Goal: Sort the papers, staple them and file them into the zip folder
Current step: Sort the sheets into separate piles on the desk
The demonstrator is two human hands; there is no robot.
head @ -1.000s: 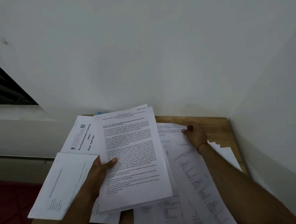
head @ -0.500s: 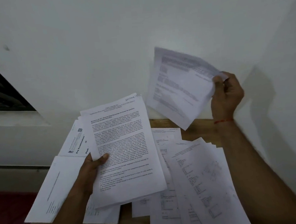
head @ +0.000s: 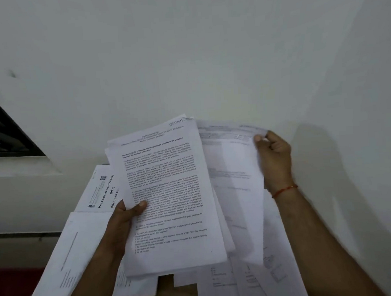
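My left hand (head: 123, 217) grips a stack of printed sheets (head: 167, 195) by its left edge, thumb on the top page, held tilted above the table. My right hand (head: 274, 159) pinches the top right corner of a single printed sheet (head: 233, 180), which sits just behind the right side of that stack. Several more loose papers (head: 278, 275) lie spread on the wooden table (head: 185, 292) below. A "Pre Examination Training" sheet (head: 101, 190) and a plain sheet (head: 68, 256) lie at the left. No stapler or zip folder is in view.
White walls meet in a corner behind and to the right of the table. A dark window opening (head: 3, 134) with a sill is at the far left. A red floor patch (head: 13, 294) shows at the lower left.
My right hand picked one sheet off the table, lifted it high, then brought it down and left behind the stack in my left hand. The left hand raised its stack slightly.
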